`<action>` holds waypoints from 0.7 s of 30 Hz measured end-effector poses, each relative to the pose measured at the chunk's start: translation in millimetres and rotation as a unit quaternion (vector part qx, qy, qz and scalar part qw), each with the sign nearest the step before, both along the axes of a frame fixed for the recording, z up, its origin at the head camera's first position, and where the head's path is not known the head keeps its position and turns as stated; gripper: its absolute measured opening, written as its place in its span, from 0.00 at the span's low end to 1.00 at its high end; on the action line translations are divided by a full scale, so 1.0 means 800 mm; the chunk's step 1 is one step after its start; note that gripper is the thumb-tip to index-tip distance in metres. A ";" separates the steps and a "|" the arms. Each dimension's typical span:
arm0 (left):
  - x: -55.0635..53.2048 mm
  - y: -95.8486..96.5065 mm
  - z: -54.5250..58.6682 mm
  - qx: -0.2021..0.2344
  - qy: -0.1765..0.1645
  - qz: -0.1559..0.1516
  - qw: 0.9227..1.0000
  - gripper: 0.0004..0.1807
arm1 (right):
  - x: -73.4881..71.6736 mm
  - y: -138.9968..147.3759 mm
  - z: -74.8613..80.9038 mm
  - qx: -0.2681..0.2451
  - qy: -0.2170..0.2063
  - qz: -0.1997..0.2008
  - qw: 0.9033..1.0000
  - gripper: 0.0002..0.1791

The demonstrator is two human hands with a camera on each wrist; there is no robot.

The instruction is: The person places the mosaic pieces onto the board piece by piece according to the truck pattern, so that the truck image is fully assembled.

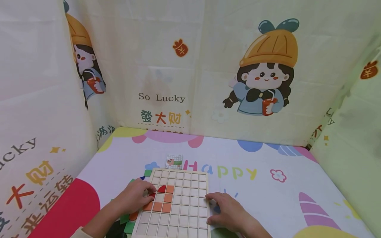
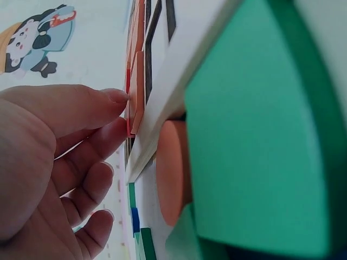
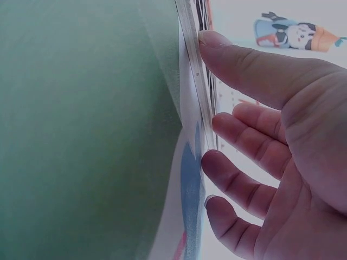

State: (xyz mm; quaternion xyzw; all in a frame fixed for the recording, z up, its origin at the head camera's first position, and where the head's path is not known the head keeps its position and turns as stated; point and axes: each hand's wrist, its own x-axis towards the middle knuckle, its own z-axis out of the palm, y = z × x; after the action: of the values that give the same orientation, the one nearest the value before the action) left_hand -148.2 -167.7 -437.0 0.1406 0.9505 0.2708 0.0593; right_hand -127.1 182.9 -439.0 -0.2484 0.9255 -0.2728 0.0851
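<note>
A wooden grid board (image 1: 190, 211) lies on the table, with orange square tiles (image 1: 166, 207) and a red curved tile (image 1: 161, 189) in its cells. At its left side, my left hand (image 1: 138, 195) pinches a red tile (image 2: 129, 128) between thumb and forefinger, by an orange tile (image 2: 137, 89). The hand partly covers that red tile, so its full shape is hidden. My right hand (image 1: 227, 211) touches the board's right edge with thumb and fingertips, fingers loosely bent and spread. In the right wrist view that board edge (image 3: 196, 70) runs beside the thumb.
Green tiles (image 1: 129, 227) and an orange rounded piece (image 2: 172, 173) lie left of the board, beside a dark object (image 1: 115, 230) that is partly hidden. Behind the board is a small picture card (image 1: 174, 162) with a gridded design. Printed cloth walls (image 1: 205, 66) enclose the table.
</note>
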 end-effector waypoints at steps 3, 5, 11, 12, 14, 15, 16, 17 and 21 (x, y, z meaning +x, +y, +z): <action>-0.001 -0.001 0.002 0.001 -0.005 0.014 1.000 0.09 | 0.000 0.000 -0.001 0.000 -0.001 0.000 1.000 0.36; -0.002 -0.003 0.003 -0.001 -0.002 0.028 1.000 0.11 | -0.001 0.000 -0.001 0.000 -0.002 -0.001 1.000 0.36; -0.012 -0.016 0.007 -0.028 0.041 0.045 0.998 0.16 | -0.001 0.000 -0.002 0.002 0.000 -0.002 1.000 0.36; -0.015 -0.020 0.006 -0.032 0.048 0.049 0.997 0.17 | -0.001 0.001 -0.002 0.002 0.000 -0.002 1.000 0.36; -0.018 -0.026 0.003 -0.040 0.058 0.059 0.996 0.18 | -0.001 0.001 -0.002 0.002 0.000 -0.002 1.000 0.36; -0.020 -0.030 0.002 -0.044 0.062 0.061 0.995 0.18 | -0.001 0.000 -0.002 0.001 -0.001 -0.002 1.000 0.36; -0.022 -0.033 0.000 -0.047 0.066 0.061 0.995 0.18 | -0.001 0.000 -0.002 0.001 -0.002 -0.002 1.000 0.36; -0.024 -0.037 -0.001 -0.049 0.065 0.065 0.995 0.18 | -0.001 0.000 -0.002 0.001 -0.003 -0.001 1.000 0.36; -0.029 -0.047 -0.004 -0.054 0.056 0.071 0.994 0.19 | -0.001 0.000 -0.002 -0.001 -0.007 0.000 1.000 0.36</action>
State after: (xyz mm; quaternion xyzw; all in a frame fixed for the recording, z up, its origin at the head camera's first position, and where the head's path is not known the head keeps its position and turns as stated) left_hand -171.3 -205.0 -440.1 0.0848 0.9732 0.2137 -0.0059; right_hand -128.2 183.3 -440.8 -0.2464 0.9248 -0.2752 0.0909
